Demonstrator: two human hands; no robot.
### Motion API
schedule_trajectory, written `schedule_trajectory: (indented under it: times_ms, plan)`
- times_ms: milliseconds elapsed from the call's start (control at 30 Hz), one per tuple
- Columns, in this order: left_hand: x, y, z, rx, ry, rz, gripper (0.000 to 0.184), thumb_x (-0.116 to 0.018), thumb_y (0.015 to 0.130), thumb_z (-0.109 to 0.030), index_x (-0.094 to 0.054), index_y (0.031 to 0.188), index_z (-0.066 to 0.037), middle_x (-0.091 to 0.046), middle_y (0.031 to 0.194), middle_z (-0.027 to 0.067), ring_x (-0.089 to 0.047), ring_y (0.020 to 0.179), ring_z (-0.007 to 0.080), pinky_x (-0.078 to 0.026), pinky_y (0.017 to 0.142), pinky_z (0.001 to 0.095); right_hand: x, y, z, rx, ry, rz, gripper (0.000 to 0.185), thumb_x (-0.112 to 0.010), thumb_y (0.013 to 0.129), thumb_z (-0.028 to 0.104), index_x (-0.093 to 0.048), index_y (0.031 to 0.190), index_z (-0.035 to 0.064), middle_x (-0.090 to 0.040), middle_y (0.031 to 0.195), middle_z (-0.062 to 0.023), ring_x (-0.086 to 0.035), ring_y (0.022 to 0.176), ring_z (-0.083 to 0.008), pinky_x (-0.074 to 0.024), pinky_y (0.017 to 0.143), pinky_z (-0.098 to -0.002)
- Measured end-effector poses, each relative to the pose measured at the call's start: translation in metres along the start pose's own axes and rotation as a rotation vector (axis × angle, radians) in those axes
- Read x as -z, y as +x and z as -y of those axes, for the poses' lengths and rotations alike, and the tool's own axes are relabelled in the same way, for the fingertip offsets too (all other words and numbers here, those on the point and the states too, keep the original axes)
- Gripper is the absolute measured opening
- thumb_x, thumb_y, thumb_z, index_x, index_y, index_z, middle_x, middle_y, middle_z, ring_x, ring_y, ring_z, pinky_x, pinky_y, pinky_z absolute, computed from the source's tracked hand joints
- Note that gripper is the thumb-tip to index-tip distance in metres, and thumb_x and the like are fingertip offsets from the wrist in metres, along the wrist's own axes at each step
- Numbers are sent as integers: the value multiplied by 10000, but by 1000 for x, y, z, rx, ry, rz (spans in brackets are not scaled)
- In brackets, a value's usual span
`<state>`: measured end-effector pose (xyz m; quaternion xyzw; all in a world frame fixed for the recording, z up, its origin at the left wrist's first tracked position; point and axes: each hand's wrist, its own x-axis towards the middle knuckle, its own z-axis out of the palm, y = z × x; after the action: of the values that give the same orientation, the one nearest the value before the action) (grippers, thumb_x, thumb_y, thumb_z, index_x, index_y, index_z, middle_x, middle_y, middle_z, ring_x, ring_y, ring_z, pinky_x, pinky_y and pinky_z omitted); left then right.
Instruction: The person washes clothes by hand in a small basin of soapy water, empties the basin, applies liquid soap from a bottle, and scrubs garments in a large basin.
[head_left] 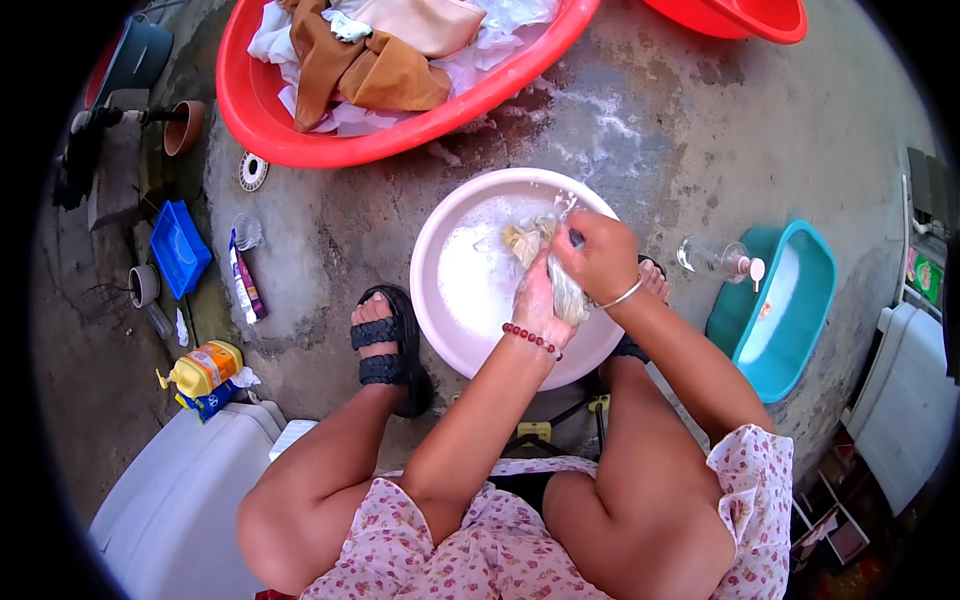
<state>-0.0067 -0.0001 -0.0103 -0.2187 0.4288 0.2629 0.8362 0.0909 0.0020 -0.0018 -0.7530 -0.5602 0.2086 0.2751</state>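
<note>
A wet, pale cloth [568, 292] is bunched in my left hand [535, 300], which is closed around it over the pink basin [433, 325]. A yellowish part of the cloth sticks out beyond my fingers. Right against it, my right hand [602, 250] is closed in a fist. A small dark end shows at this fist, but the rest of what it grips is hidden. White suds [470, 275] lie in the basin, and drops of foam fly up beside my right hand.
A large red tub [400, 135] of clothes stands ahead, with another red basin [750, 20] farther right. On the right are a clear pump bottle [710, 258] and a teal basin [775, 370]. A yellow bottle [208, 368] and a blue tray [180, 250] are left.
</note>
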Motion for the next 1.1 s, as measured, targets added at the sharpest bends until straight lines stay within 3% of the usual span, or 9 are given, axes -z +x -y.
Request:
schedule_trajectory:
  times_ms: [67,200,267,400,533,667,933,1000,1100]
  plan:
    - [0,-2,-1,-31,-16,-14,314,-443,907,-361,-557,1018,-90,-615,941,69,-614,841,196,-510,766,336,3,-10,18,19,113,17,135,-624,673,175,-571,617,65,-550,574,-123,-552,522,-304,-444,490,-387]
    - [70,44,-46,306,37,605,341,-470,888,-415,-573,905,-90,-610,830,63,-609,751,182,-516,656,345,14,-40,63,178,375,183,106,-629,673,139,-577,621,63,-550,575,-133,-558,524,-299,-449,492,-376]
    - [11,-3,-11,33,-69,63,336,-457,895,-408,-575,959,-100,-626,858,59,-626,772,185,-526,690,329,-4,-18,24,43,225,42,120,-619,680,162,-587,635,55,-563,594,-147,-565,536,-306,-454,497,-382]
    - [-13,-9,-2,40,-29,-17,295,-431,914,-345,-559,1054,-119,-629,922,41,-622,833,186,-517,723,326,-2,-2,5,-35,28,21,162,-603,683,192,-580,603,53,-559,573,-149,-549,503,-326,-450,484,-401]
    - [69,39,-36,313,-25,654,299,-423,905,-390,-558,954,-127,-538,749,36,-562,702,128,-479,630,292,14,-38,67,247,318,135,109,-632,657,142,-574,588,80,-542,550,-126,-542,494,-293,-441,492,-395]
    - [-10,-14,-4,127,-80,-52,325,-410,909,-370,-572,1028,-114,-620,900,62,-614,849,208,-506,753,335,-4,2,-4,-308,68,106,253,-568,712,263,-603,628,27,-530,550,-186,-545,521,-356,-449,521,-411]
    - [12,15,-25,-188,99,-40,373,-430,901,-325,-501,1122,-32,-580,1051,120,-579,972,250,-463,876,398,14,-20,-1,-1120,1262,556,427,-453,900,430,-554,1067,51,-610,881,-29,-614,806,-170,-503,473,-327]
    - [25,20,-26,-322,193,-58,410,-423,898,-341,-479,1143,-17,-561,1089,123,-570,987,248,-461,882,393,9,-17,-29,-880,1016,645,318,-534,877,333,-559,1031,56,-596,961,-61,-617,748,-205,-515,511,-319]
    - [24,16,-27,63,187,-66,454,-489,882,-338,-418,1189,-11,-508,1162,133,-535,1043,211,-455,872,347,-2,-11,-43,-399,288,214,203,-648,753,183,-581,895,54,-588,881,-94,-590,715,-273,-483,592,-344]
